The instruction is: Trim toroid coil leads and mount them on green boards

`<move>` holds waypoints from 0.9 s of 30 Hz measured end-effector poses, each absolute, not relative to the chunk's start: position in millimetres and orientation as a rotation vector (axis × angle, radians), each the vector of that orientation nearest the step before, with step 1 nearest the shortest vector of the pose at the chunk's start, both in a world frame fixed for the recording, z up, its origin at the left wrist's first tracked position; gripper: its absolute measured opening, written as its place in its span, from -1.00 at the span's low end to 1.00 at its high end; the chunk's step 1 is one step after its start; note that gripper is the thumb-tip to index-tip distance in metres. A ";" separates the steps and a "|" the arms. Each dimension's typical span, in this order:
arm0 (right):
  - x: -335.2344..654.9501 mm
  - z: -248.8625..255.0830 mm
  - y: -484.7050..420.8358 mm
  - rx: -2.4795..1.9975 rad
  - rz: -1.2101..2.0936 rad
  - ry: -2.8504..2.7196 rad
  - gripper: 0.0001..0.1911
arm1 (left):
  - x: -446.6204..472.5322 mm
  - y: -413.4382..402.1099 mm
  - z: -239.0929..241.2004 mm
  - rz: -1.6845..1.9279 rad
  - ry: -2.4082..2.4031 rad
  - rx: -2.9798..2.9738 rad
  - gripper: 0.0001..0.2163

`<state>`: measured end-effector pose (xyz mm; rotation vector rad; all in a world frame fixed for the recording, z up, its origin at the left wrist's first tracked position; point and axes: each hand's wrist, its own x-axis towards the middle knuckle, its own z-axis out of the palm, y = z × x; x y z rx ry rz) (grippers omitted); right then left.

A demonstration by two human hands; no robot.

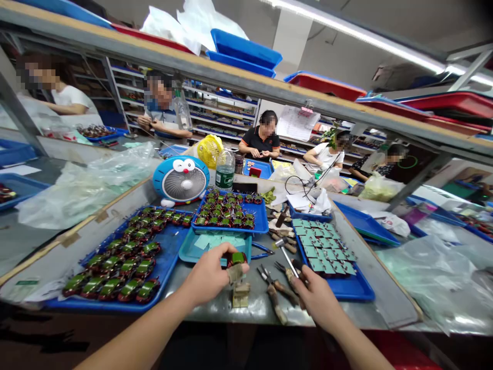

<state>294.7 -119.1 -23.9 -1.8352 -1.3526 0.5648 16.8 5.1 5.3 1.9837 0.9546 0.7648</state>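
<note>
My left hand (208, 275) pinches a small dark red component with a green band (236, 259) above a small tan block (241, 295). My right hand (314, 300) grips the shaft of a small metal hammer (288, 259). Between my hands lie wood-handled pliers (275, 298). A teal tray (192, 254) of green paper squares sits just beyond my left hand. Rows of matching components fill a blue tray (169, 272) on the left and another blue tray (246, 228) behind. Green-topped pieces cover a third blue tray (358, 290) on the right.
A round blue cartoon fan (181, 180) and a water bottle (225, 169) stand beyond the trays. An overhead shelf rail (231, 77) crosses the view. Several co-workers sit across the bench, and plastic bags (423, 277) lie on both sides.
</note>
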 end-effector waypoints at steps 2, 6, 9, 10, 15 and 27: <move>304.1 -36.6 -96.6 -1.808 0.529 -1.301 -0.70 | 17.3 12.6 12.2 0.754 0.929 1.892 -0.69; 280.1 -34.3 -83.1 -1.656 0.527 -1.209 -0.72 | 24.5 22.0 32.5 0.725 0.863 1.758 -0.66; 228.8 -24.8 -89.4 -1.470 0.711 -1.161 -0.57 | 35.7 22.7 45.4 0.713 0.833 1.711 -0.66; 211.2 -22.2 -90.4 -1.350 0.830 -1.118 -0.51 | 39.7 22.2 48.2 0.708 0.829 1.707 -0.65; 167.0 -14.1 -84.0 -0.854 1.227 -0.642 -0.46 | 40.4 20.5 52.2 0.695 0.823 1.763 -0.61; 156.6 -12.6 -89.5 -0.735 1.223 -0.502 -0.53 | 28.6 24.7 28.3 0.986 0.605 2.557 -0.58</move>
